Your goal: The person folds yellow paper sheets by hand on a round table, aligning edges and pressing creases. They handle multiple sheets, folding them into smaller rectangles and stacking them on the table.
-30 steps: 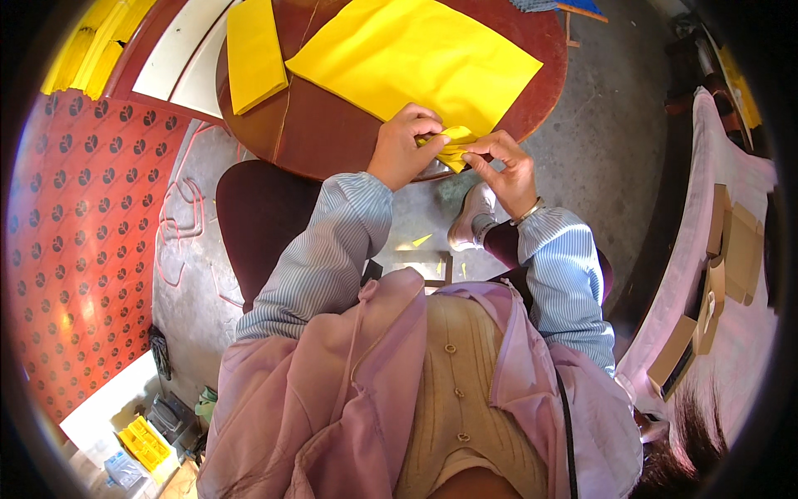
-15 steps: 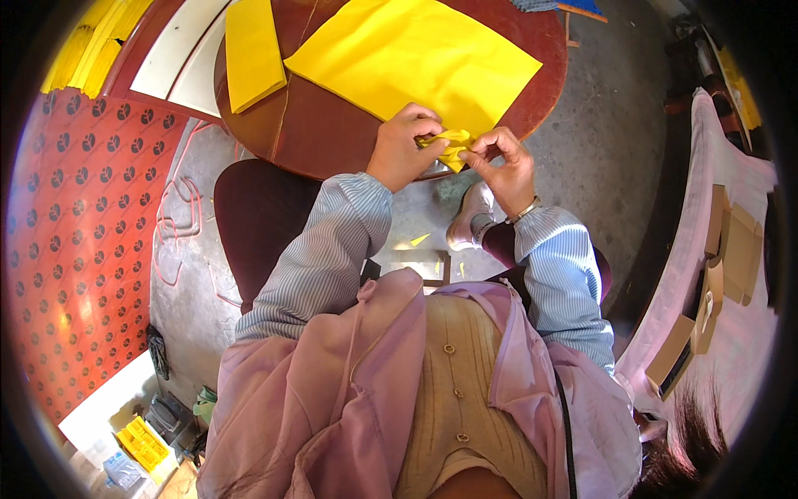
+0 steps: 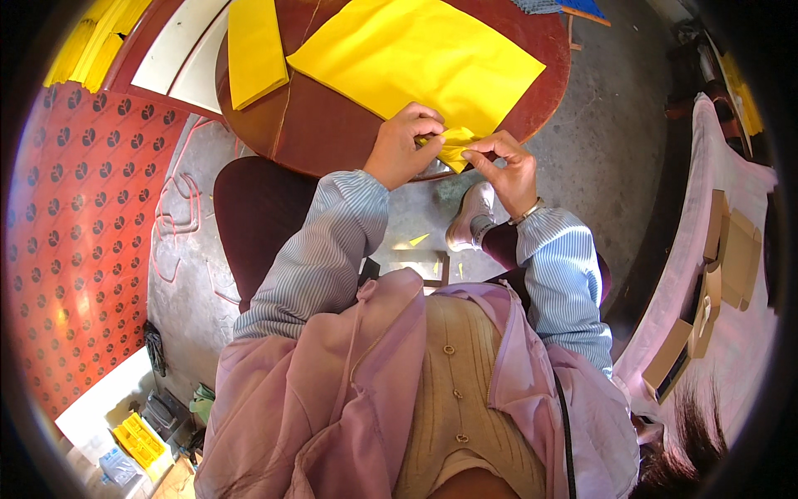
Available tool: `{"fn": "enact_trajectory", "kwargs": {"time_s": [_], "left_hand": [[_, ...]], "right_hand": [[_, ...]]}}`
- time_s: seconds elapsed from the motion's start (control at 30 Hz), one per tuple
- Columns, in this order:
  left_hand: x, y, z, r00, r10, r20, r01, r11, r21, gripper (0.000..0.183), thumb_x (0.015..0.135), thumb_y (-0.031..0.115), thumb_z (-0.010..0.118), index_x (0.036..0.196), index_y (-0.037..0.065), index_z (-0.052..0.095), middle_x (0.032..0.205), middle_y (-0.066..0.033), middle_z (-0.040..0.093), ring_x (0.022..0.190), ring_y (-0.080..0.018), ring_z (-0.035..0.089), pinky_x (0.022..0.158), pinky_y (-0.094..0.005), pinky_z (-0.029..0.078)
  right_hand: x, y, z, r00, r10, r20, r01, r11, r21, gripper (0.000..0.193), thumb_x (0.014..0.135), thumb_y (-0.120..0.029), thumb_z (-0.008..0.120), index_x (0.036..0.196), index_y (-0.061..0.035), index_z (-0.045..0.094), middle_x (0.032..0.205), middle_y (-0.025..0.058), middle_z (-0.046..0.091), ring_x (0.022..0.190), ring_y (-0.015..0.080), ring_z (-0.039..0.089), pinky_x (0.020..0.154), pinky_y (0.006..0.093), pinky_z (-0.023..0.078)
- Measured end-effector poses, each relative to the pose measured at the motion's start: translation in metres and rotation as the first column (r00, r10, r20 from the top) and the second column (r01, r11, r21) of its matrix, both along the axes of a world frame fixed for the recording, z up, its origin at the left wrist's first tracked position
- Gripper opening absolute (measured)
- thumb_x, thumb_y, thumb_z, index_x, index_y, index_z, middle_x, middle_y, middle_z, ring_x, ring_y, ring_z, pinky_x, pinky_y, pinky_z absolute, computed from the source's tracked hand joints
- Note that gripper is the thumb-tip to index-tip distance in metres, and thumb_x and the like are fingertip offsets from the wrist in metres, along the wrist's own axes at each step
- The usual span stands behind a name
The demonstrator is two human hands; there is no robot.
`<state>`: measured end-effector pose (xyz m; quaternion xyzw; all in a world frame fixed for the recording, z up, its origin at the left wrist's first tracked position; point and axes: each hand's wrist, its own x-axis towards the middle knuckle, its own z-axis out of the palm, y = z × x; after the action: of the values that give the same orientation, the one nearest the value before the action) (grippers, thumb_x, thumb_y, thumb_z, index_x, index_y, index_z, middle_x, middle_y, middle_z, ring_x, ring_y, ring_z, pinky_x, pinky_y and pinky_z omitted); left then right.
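You have both hands at the near edge of the dark red-brown, round-edged desk (image 3: 320, 137), working on the large, bright yellow sheet of thin, soft-looking material (image 3: 424, 54). It lies spread over the desk, with its near corner bunched between your hands and reaching to the rim. Your left hand (image 3: 405, 148) has its fingers curled, thumb and fingertips pinching the bunched part from the left. Your right hand (image 3: 509, 170) pinches the same part from the right between thumb and forefinger, its other fingers loosely bent. Your fingers hide much of the gathered material, so I cannot tell exactly how its layers lie.

To handle this well, let the left pinch act as the anchor and do the fine adjusting with the right fingertips. Pull gently and evenly; too hard a tug could drag the whole sheet toward you or crease it. Smooth the layers flat with your thumbs before tightening your hold, and let the wide part rest on the desk so that its weight doesn't work against you. Mind the left side too: the narrow, folded yellow bundle (image 3: 256, 54) lies just beside the sheet's left corner, where a sweeping forearm could nudge it.
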<state>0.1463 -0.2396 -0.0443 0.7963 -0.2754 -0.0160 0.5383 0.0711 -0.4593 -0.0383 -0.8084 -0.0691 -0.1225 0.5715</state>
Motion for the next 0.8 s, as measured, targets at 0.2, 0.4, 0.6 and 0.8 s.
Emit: {"fn": "enact_trajectory", "kwargs": {"time_s": [0.2,0.4,0.6,0.8], "left_hand": [[-0.0021,-0.0007,-0.0005,0.998,-0.050,0.038,0.051,0.998,-0.021,0.019,0.086,0.011,0.079,0.102,0.002,0.076,0.113,-0.0102,0.070,0.097,-0.0222,0.073,0.086,-0.0315,0.058],[-0.0034,-0.0072,-0.0025,0.997,0.073,0.018,-0.073,0.997,-0.011,0.019,0.086,0.014,0.083,0.098,0.000,0.076,0.110,-0.0094,0.072,0.093,-0.0216,0.074,0.083,-0.0311,0.059],[-0.0015,-0.0049,-0.0020,0.998,0.058,-0.023,-0.059,0.998,-0.029,0.018,0.089,0.014,0.082,0.097,0.000,0.075,0.109,-0.0093,0.072,0.094,-0.0219,0.073,0.084,-0.0310,0.058],[0.0004,-0.0011,-0.0020,1.000,0.009,-0.016,-0.009,1.000,-0.012,0.016,0.090,0.012,0.079,0.102,0.001,0.076,0.113,-0.0099,0.071,0.098,-0.0221,0.073,0.087,-0.0317,0.058]], "right_hand": [[0.0013,0.0041,0.0019,1.000,-0.019,-0.005,0.019,0.999,0.036,0.011,0.087,-0.002,0.085,0.096,0.0003,0.078,0.090,0.0061,0.071,0.080,0.0132,0.068,0.072,0.0268,0.055],[-0.0020,0.0084,0.0043,0.997,-0.055,0.050,0.056,0.998,-0.012,0.011,0.087,-0.002,0.085,0.095,0.0001,0.077,0.089,0.0054,0.069,0.080,0.0134,0.068,0.072,0.0275,0.055],[-0.0031,0.0039,0.0022,0.995,0.001,0.104,0.006,0.998,-0.070,0.013,0.088,-0.003,0.085,0.099,0.0003,0.078,0.092,0.0064,0.071,0.080,0.0149,0.069,0.073,0.0278,0.056],[-0.0007,0.0027,-0.0011,1.000,-0.018,-0.002,0.018,1.000,-0.013,0.013,0.088,-0.004,0.085,0.098,0.0002,0.079,0.091,0.0068,0.072,0.079,0.0141,0.068,0.072,0.0277,0.055]]}}
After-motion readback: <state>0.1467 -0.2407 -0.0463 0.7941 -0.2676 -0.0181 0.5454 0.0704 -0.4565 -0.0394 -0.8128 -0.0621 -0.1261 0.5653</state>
